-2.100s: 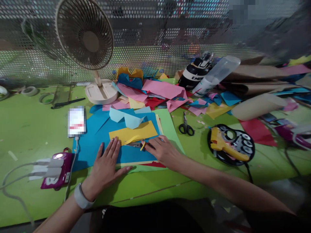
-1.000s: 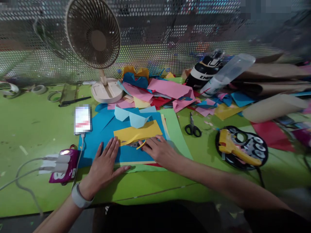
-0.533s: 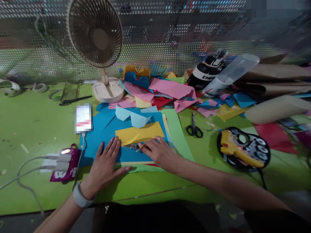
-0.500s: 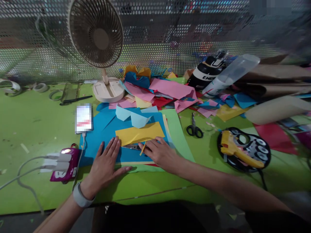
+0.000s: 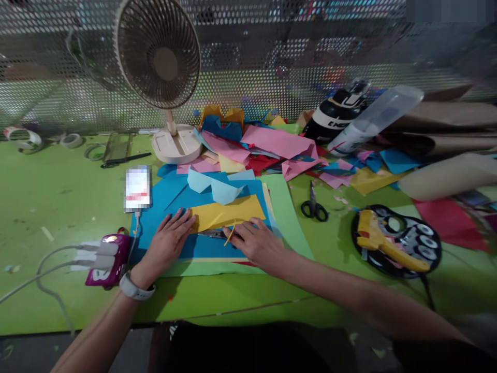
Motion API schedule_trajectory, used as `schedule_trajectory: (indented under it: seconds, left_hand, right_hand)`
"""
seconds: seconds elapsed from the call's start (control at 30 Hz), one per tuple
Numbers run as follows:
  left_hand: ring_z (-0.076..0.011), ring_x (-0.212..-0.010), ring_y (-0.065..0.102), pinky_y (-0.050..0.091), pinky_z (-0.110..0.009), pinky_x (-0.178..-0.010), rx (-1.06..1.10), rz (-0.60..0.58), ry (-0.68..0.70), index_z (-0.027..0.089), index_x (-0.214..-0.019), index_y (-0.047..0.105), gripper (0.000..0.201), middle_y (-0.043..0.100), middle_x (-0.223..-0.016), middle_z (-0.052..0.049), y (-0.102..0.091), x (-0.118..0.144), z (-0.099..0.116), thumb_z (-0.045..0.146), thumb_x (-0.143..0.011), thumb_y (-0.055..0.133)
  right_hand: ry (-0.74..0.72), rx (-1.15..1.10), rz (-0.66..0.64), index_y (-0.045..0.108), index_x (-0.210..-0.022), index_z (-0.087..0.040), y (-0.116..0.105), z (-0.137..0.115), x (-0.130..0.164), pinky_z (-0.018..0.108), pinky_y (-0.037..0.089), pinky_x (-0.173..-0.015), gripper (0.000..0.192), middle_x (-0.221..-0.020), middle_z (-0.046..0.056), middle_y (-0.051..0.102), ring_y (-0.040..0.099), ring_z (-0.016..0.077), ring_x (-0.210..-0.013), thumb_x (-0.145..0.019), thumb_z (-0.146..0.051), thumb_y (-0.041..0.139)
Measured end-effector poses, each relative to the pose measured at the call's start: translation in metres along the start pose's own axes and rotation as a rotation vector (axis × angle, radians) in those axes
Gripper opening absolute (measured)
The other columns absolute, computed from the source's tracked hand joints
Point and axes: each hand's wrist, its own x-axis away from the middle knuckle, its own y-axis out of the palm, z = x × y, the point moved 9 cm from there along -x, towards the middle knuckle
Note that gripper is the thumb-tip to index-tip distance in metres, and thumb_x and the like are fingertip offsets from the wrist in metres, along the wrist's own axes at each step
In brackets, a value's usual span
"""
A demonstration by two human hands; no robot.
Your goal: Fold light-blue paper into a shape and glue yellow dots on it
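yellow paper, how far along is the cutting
A thin strip already curls loose off the yellow paper's near edge. The right hand works scissors there; the left hand pins the sheet flat. Most of it remains uncut.

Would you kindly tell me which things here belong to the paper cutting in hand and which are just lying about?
In use:
left hand, flat on the yellow paper
right hand, holding a blade
blue sheet underneath

Lying about:
scissors
glue gun
fan
phone
tape rolls
bottle
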Motion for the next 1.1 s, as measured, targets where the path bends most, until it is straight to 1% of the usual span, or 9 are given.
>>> schedule_trajectory:
  seconds: [0.13,0.37,0.63,0.8,1.0,1.1]
  left_hand:
    - [-0.0201,-0.143,0.029,0.027,-0.046,-0.116,-0.028,0.000,0.010,0.027,-0.143,0.044,0.045,0.040,-0.151,-0.003,0.002,0.000,0.002,0.035,-0.102,0.026]
    - [-0.0202,-0.143,0.031,0.029,-0.046,-0.115,-0.033,-0.007,0.004,0.023,-0.144,0.043,0.046,0.042,-0.150,-0.005,0.001,-0.001,0.002,0.034,-0.102,0.026]
    - [-0.0197,-0.143,0.030,0.030,-0.046,-0.115,-0.021,-0.029,0.006,0.024,-0.144,0.043,0.046,0.042,-0.150,-0.004,-0.001,-0.001,0.002,0.033,-0.102,0.026]
    - [-0.0196,-0.143,0.030,0.029,-0.046,-0.115,-0.030,-0.039,0.001,0.022,-0.144,0.042,0.047,0.042,-0.150,-0.005,-0.001,-0.001,0.001,0.031,-0.102,0.025]
    - [-0.0192,-0.143,0.029,0.027,-0.045,-0.116,-0.035,-0.065,-0.006,0.019,-0.144,0.042,0.049,0.041,-0.150,-0.006,0.001,-0.001,-0.001,0.032,-0.102,0.021]
    - [-0.0186,-0.143,0.029,0.027,-0.044,-0.116,-0.043,-0.069,-0.002,0.020,-0.145,0.041,0.049,0.040,-0.151,-0.005,0.001,-0.001,-0.001,0.032,-0.102,0.020]
  right_hand:
    - [0.004,0.014,-0.001,0.057,-0.124,-0.009,0.000,-0.001,-0.001,0.039,0.033,-0.083,0.031,-0.087,0.009,0.060,0.053,0.0218,-0.083,-0.096,-0.011,0.043]
    - [0.015,0.016,0.043,0.058,-0.123,-0.008,-0.001,-0.003,-0.005,0.039,0.033,-0.083,0.031,-0.085,0.009,0.059,0.052,0.0211,-0.081,-0.096,-0.011,0.042]
    - [-0.015,-0.046,-0.002,0.056,-0.123,-0.009,0.003,-0.002,-0.006,0.039,0.033,-0.083,0.031,-0.087,0.008,0.060,0.053,0.0215,-0.084,-0.097,-0.010,0.038]
    - [-0.009,-0.021,0.005,0.057,-0.123,-0.010,0.001,0.001,-0.009,0.038,0.032,-0.083,0.034,-0.087,0.008,0.061,0.052,0.0214,-0.084,-0.097,-0.009,0.035]
    - [-0.062,-0.035,0.027,0.058,-0.121,-0.009,0.000,-0.004,-0.011,0.037,0.033,-0.081,0.031,-0.085,0.008,0.060,0.051,0.0206,-0.083,-0.099,-0.012,0.037]
    - [-0.073,-0.039,0.020,0.058,-0.122,-0.010,0.003,-0.008,-0.010,0.038,0.035,-0.078,0.031,-0.086,0.009,0.060,0.051,0.0211,-0.082,-0.098,-0.012,0.038]
